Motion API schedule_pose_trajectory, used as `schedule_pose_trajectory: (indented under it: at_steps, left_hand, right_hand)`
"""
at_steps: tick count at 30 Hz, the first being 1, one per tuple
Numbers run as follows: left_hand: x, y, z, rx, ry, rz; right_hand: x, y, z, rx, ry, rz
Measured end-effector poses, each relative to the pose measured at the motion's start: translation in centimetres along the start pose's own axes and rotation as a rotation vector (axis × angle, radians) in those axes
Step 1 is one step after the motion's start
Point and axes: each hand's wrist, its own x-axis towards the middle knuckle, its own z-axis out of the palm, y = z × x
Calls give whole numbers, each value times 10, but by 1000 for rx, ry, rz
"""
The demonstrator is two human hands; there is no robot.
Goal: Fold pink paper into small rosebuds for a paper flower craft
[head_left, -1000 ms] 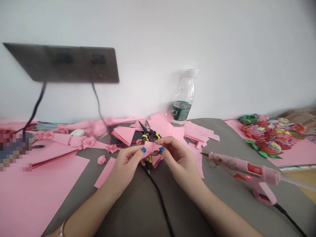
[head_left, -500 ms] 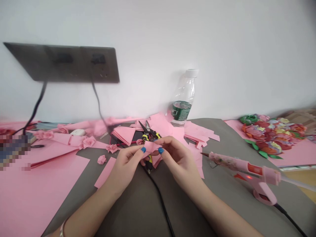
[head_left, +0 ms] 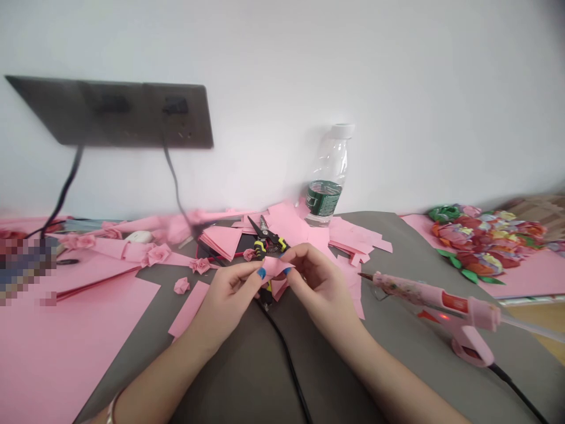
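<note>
A small folded piece of pink paper [head_left: 274,267] is pinched between both hands near the middle of the view. My left hand [head_left: 233,294] grips its left side, thumb on top, with the other fingers partly hidden. On the right side, my right hand [head_left: 315,288] holds the paper between thumb and curled fingers. Just behind the hands lie pliers [head_left: 267,235] with black and yellow handles, partly covered. A small pink paper flower [head_left: 181,286] rests left of my left hand.
A pink glue gun [head_left: 441,306] with a lit red light lies on the right. A plastic bottle [head_left: 325,194] stands against the wall. Colourful paper flowers [head_left: 489,241] are at far right, large pink sheets [head_left: 101,335] at left. A black cable [head_left: 286,353] crosses the grey table.
The pink paper has turned and bent a little between my fingers. My left hand has shifted slightly to the right, its thumb more tilted.
</note>
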Motion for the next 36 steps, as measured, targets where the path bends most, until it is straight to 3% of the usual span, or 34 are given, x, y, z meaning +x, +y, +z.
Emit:
schedule_pose_trajectory:
  at_steps: [7, 15, 25, 32, 36]
  left_hand:
    - [1, 0, -1, -15, -93, 3]
    - [0, 0, 0, -145, -132, -54]
    - [1, -4, -1, -286, 3, -133]
    - [2, -4, -1, -326, -37, -122]
    - [3, -3, -1, -258, -9, -118]
  right_hand:
    - [1, -4, -1, -367, 63, -229]
    - [1, -4, -3, -585, 53, -530]
    - [1, -5, -4, -589, 1, -544]
    - [3, -3, -5, -579, -5, -608]
    - [2, -3, -6, -519, -15, -545]
